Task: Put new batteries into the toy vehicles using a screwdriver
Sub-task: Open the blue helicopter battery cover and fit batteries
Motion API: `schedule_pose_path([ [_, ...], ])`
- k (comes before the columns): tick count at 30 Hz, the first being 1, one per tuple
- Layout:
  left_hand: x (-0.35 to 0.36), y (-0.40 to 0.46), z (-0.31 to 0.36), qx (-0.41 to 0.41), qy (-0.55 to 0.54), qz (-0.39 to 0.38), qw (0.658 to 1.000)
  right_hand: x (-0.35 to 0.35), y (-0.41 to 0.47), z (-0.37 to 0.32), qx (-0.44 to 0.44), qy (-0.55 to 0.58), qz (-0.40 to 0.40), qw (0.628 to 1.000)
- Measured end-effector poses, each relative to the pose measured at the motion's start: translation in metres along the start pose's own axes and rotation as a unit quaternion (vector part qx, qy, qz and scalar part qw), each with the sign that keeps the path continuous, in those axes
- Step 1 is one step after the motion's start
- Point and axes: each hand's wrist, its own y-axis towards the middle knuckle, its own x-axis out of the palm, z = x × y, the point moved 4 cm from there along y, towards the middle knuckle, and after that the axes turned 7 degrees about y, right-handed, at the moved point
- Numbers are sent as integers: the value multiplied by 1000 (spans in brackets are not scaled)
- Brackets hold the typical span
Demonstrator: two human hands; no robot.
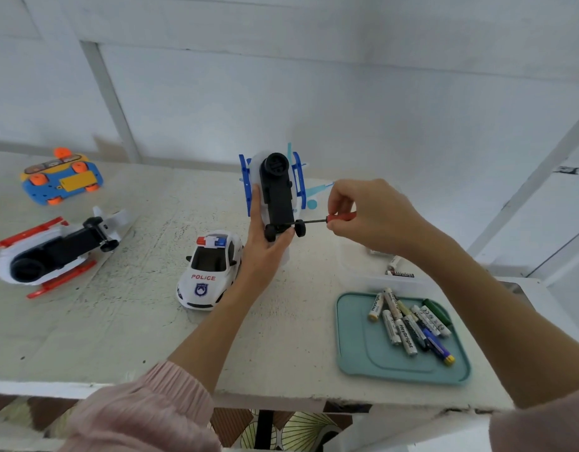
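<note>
Blue toy helicopter (276,190) gripped in left hand (265,243), right hand (366,213) pinching screwdriver (327,219) beside it.

Both forearms reach forward from pink sleeves, bare from below the elbow. The left hand (263,243) is raised with its palm turned toward the right, fingers extended upward and thumb curled in, gripping an object from the side. The right hand (369,213) is held just beside it at the same height, wrist bent, fingertips and thumb pinching a thin handle.
</note>
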Motion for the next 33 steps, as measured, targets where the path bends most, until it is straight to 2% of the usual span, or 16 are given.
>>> schedule_pose_path([
  [10,2,-5,7,4,16,-15,1000,-1,-4,13,9,-13,6,1000],
  [24,1,-3,8,1,-15,-15,1000,22,-5,25,-4,70,-30,997],
  [33,-1,-2,6,-6,-27,-21,999,50,-22,38,-9,81,2,997],
])
